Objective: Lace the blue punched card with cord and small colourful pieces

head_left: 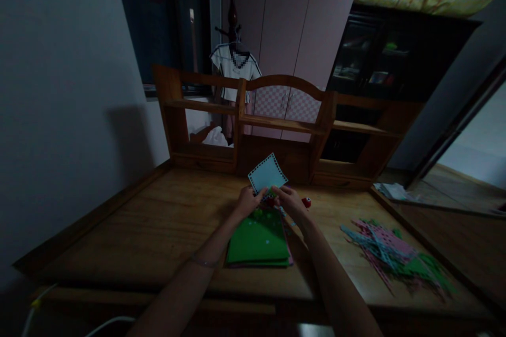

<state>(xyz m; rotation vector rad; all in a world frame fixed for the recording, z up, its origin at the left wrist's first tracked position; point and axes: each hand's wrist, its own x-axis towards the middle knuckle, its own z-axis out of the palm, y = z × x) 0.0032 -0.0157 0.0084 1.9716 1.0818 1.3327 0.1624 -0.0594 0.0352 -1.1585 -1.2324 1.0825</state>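
Observation:
Both my hands hold up a pale blue square sheet (268,172) with a row of dark holes along its edges. My left hand (250,201) pinches its lower left edge. With closed fingers, my right hand (289,200) grips near the lower right corner, where a small bit of green shows between the hands. Beneath them lies a stack of green sheets (258,242) with a pinkish layer under it and small pale bits on top. A small red object with a white spot (306,202) sits just right of my right hand. Something red between the hands is partly hidden.
A tangled heap of pink, blue and green strips (399,255) lies on the right of the wooden tabletop (146,226). A wooden shelf unit (280,125) stands along the far edge. White papers (391,191) lie beyond the right rim.

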